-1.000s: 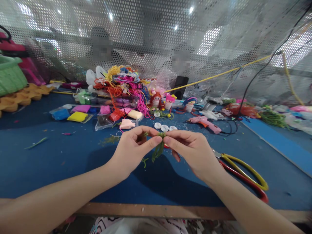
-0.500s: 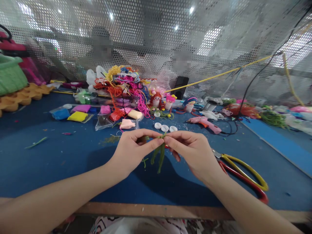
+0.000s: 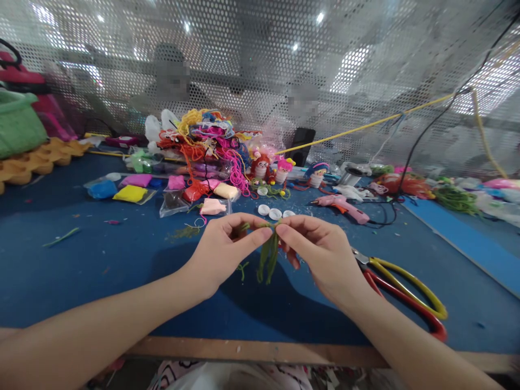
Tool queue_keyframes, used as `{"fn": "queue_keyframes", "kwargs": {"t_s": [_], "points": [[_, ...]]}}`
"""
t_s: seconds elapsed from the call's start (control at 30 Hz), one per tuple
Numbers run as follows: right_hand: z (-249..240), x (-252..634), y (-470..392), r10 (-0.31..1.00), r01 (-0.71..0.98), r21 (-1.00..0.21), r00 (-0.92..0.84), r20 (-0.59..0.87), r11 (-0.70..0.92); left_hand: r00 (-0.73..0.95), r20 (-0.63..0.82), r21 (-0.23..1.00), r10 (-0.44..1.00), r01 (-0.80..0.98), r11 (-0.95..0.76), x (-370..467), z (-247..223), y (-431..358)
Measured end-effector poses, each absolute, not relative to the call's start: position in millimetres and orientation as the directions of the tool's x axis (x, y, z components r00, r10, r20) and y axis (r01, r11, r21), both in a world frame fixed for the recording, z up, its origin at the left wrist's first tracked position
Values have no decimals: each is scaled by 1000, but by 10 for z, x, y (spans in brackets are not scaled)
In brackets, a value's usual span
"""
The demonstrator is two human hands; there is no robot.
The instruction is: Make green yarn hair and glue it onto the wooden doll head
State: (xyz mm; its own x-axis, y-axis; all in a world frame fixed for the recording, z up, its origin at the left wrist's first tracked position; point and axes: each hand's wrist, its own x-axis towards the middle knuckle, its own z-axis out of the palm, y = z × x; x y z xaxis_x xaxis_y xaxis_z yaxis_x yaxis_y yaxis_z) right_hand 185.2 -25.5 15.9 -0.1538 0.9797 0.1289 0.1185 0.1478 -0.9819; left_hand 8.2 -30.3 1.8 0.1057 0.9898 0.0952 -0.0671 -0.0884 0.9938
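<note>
Green yarn (image 3: 267,259) hangs in several strands between my two hands, above the blue table mat. My left hand (image 3: 229,246) pinches it with thumb and forefinger, and a bit of green shows inside the curled fingers. From the other side my right hand (image 3: 311,249) pinches the yarn close to the left fingertips. Where the strands meet is partly hidden by my thumbs. Three white bottle caps (image 3: 275,214) lie just beyond my hands. Scissors (image 3: 400,287) with one yellow and one red handle rest beside my right forearm, their blades mostly covered by the hand.
A pink glue gun (image 3: 341,207) with a black cord lies at the right. Small dolls (image 3: 283,170) stand at the back beside a yarn heap (image 3: 207,141). Bagged clay (image 3: 132,193) is at the left. A perforated metal screen (image 3: 252,65) rises behind, with people beyond it.
My fingertips have drawn slightly apart, and the hanging yarn strands have swung a little to the right. Both hands keep their pinch.
</note>
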Motion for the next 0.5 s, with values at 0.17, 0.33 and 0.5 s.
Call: {"fn": "queue_keyframes", "kwargs": {"t_s": [0.17, 0.33, 0.5], "points": [[157, 1850, -261, 978, 147, -974, -146, 149, 170, 132, 81, 994, 988, -79, -71, 83, 11, -302], [112, 1832, -258, 981, 143, -974, -101, 164, 177, 108, 63, 998, 992, -21, -61, 78, -17, -284], [104, 1816, -254, 982, 113, -977, -84, 171, 180, 138, 85, 996, 987, -17, -84, 78, -13, -289]]}}
